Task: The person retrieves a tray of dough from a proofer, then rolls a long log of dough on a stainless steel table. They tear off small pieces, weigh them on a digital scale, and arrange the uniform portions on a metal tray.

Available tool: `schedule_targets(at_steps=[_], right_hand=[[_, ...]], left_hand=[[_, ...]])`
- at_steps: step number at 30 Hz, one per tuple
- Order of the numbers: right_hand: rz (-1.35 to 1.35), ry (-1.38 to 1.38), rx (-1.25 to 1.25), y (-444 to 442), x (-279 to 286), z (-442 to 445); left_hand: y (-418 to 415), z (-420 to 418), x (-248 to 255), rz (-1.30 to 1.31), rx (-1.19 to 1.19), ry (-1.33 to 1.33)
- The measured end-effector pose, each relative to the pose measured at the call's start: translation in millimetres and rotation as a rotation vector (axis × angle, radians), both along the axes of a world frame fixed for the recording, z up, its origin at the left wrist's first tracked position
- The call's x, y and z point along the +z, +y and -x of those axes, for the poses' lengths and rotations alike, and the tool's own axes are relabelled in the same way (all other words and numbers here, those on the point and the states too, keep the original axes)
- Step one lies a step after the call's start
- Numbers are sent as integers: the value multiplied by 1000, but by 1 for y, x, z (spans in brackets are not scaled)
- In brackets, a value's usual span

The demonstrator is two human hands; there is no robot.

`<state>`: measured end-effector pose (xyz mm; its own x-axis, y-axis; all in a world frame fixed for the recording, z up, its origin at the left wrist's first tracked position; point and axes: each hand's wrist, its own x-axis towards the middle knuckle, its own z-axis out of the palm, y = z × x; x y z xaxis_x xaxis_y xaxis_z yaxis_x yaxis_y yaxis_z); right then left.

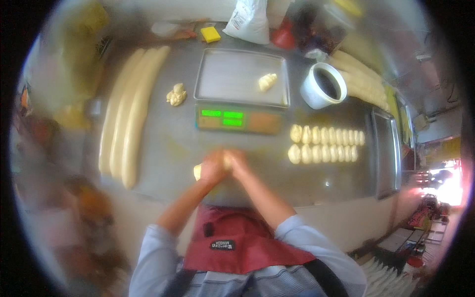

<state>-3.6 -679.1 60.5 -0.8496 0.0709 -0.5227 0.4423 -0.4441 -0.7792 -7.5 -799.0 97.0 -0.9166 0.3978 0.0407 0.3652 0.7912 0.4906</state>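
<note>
My left hand (213,167) is closed around a piece of pale dough (197,172), which sticks out at its left side. My right hand (235,161) meets it at the fingers, with a bit of dough showing between the two; motion blurs both. Beyond them stands a digital scale (259,122) with a lit green display and a metal tray (237,74), on which a lump of dough (267,82) lies. A smaller dough lump (176,95) rests on the metal table left of the scale. Two rows of small dough pieces (324,154) lie to the right.
Long dough rolls (128,122) lie side by side at the left, with more (363,81) at the back right. A white tub (311,89) stands right of the scale. An empty metal tray (386,156) is at the right edge. Behind are a yellow sponge (210,34) and a white sack (248,22).
</note>
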Motion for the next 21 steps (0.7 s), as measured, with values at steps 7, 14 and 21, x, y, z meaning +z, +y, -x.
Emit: schedule_targets(at_steps=[7,14,21], right_hand=[[-389,-57,-98,18,-46,27],[-626,-61,128,38,-20,47],[-183,113,290,-3,109,45]], left_hand=[[40,16,30,303,-9,-137],[55,34,47,468,58,-156],[-10,68,18,630,312,-211]])
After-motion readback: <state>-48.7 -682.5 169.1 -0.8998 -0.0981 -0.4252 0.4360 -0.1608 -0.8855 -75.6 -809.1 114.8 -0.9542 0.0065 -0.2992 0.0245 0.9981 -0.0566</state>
